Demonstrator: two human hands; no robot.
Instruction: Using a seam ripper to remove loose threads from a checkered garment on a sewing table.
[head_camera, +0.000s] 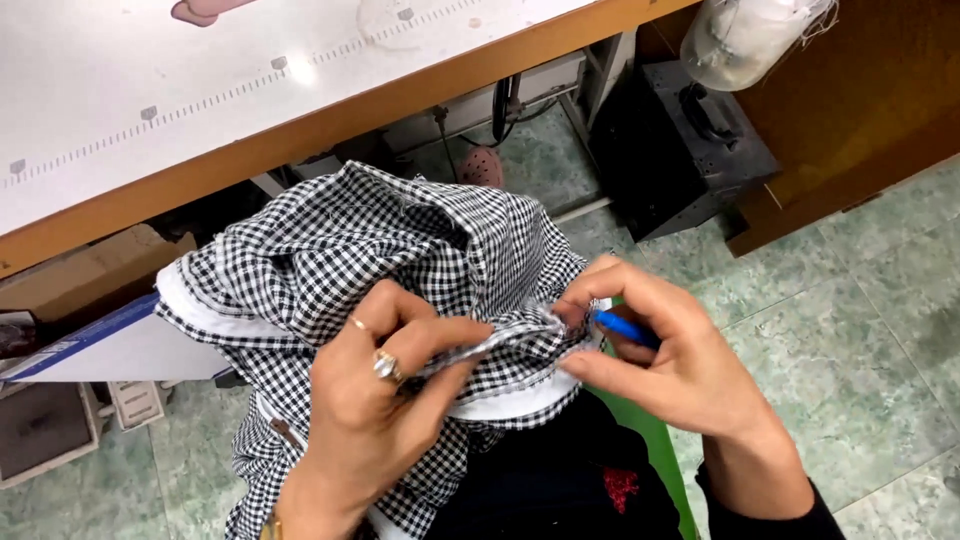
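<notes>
We hold the black-and-white checked garment (400, 240) bunched in our lap, below the edge of the white sewing surface (200, 90). Our left hand (385, 400) pinches a narrow fold of the cloth, its seam edge (520, 335) running roughly left to right across to our right hand (670, 365). The right hand closes around a small blue-handled tool (625, 328), whose tip meets the seam just beside the right fingertips, so this hand is the nearer one to the working spot. The tool's tip is buried in the fold and we cannot make out its shape. The garment's lower part drops out of view, and a green piece (655, 440) shows only partly under the right wrist.
</notes>
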